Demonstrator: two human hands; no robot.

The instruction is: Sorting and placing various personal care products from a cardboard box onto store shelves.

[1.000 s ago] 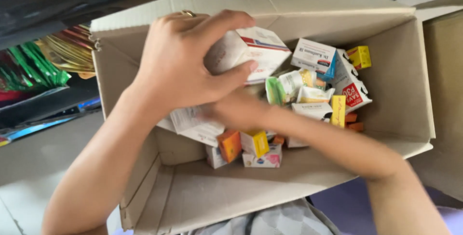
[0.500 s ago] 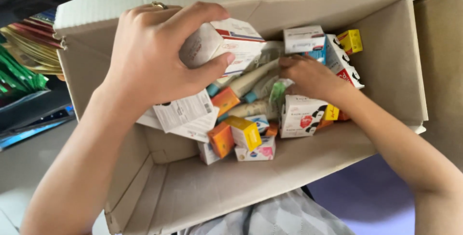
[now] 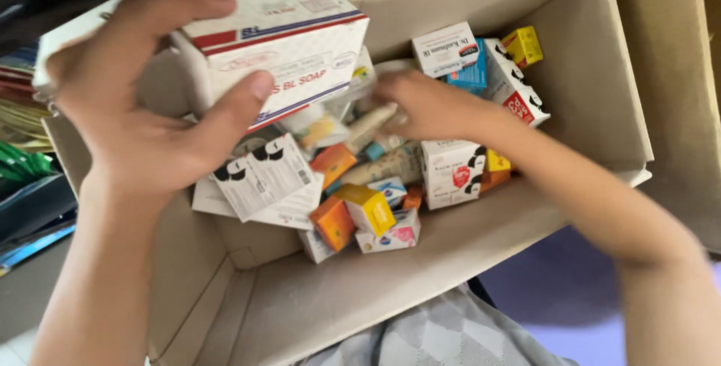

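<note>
- The left hand (image 3: 143, 110), in the upper left of the frame, is closed around a white carton with red and blue stripes (image 3: 282, 50); the thumb presses on its front face and the fingers hook over its top edge, so the carton is lifted above the other packages
- The right hand (image 3: 428, 103), at the upper centre, reaches down into the pile; its fingers are bent among a few pale tubes (image 3: 375, 122), but it is blurred and I cannot tell if it grips something
- Both hands are inside a big open cardboard box (image 3: 601, 73), which fills most of the frame
- Under the left hand lies a flat white package with black figures (image 3: 263, 178)
- In the lower centre are a yellow small box (image 3: 368, 208) and an orange small box (image 3: 333, 223), touching each other
- To the right of centre stands a white box with a red mark (image 3: 451, 170)
- In the upper right corner of the pile are a white box with dark print (image 3: 444, 49), a blue box (image 3: 473, 77) just beside it, and a little yellow box (image 3: 523, 45)
- Green and yellow packets (image 3: 19, 163) lie outside the cardboard box at the left edge
</note>
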